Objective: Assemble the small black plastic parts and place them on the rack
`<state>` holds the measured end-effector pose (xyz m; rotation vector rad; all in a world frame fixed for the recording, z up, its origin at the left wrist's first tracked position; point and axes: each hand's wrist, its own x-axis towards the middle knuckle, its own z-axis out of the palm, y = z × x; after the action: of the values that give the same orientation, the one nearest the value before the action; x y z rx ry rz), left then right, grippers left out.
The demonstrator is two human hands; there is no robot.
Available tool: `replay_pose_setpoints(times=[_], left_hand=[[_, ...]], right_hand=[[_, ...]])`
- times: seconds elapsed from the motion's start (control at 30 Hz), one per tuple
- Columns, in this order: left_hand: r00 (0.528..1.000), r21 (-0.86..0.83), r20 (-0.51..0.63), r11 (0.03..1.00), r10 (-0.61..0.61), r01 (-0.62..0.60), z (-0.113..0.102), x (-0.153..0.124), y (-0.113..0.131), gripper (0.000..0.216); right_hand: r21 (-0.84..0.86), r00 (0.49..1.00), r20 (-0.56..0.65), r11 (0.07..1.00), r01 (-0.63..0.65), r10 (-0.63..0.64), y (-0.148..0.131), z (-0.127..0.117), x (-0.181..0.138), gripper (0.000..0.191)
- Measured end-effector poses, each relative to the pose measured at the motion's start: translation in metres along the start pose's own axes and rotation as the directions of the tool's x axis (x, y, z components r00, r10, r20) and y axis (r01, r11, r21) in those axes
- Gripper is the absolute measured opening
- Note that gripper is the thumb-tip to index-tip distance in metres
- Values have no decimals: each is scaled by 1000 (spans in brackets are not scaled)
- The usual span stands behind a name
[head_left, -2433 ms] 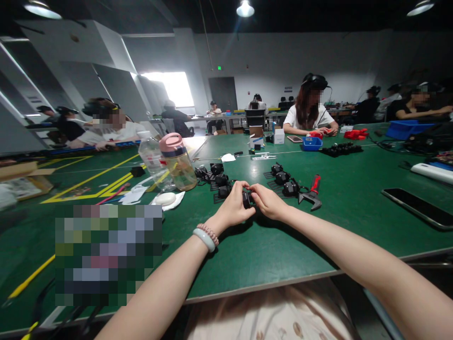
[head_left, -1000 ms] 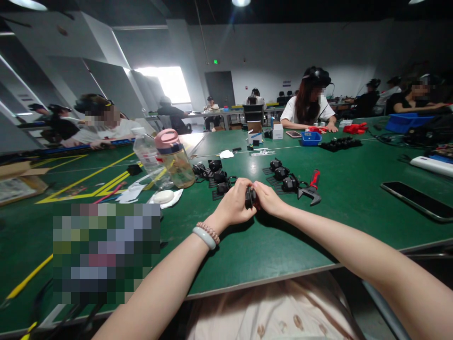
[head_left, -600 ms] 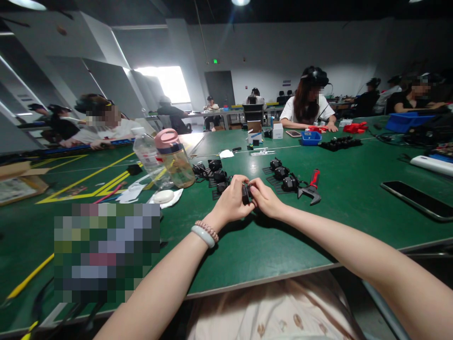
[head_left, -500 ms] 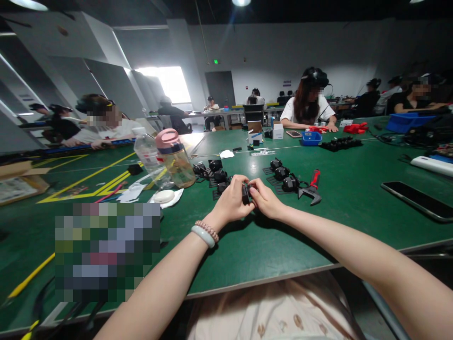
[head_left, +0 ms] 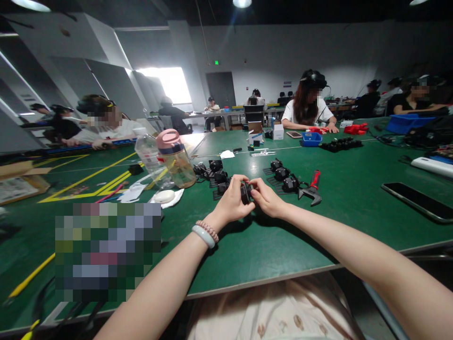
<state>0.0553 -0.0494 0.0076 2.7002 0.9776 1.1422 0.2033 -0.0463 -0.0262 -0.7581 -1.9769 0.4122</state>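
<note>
Between my hands, just above the green table, is a small black part whose exact kind I cannot make out. My left hand wraps its fingers round the left side of it. From the right, the thumb and fingers of my right hand pinch the same part. Beyond my left hand lie several black rounded parts on dark grids. A similar group of black parts sits past my right hand, beside an adjustable wrench with a red and black handle.
A phone lies at the right. On the left stand a pink-lidded bottle and a clear plastic bottle. A small blue bin is farther back, before a co-worker in white. An open cardboard box rests far left.
My hands stay in almost the same place round the black part. The right fingers have shifted very slightly against it; the view has tilted a little.
</note>
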Motion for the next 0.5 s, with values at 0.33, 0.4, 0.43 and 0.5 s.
replay_pose_setpoints(times=[0.33, 0.4, 0.43, 0.5], left_hand=[[1000, -16, 9, 1000, 6, -5, 0, 0, 1, 51], [1000, -6, 5, 1000, 12, -12, 0, 0, 1, 51], [1000, -1, 4, 1000, 15, -15, 0, 0, 2, 51], [1000, 10, 7, 1000, 20, -20, 0, 0, 2, 50]], right_hand=[[-82, 999, 28, 996, 21, -18, 4, -2, 0, 33], [-92, 999, 28, 996, 19, -16, 2, -3, 0, 31], [-98, 999, 26, 995, 20, -17, 1, -3, 0, 31], [-105, 1000, 23, 994, 22, -20, 0, -3, 0, 30]])
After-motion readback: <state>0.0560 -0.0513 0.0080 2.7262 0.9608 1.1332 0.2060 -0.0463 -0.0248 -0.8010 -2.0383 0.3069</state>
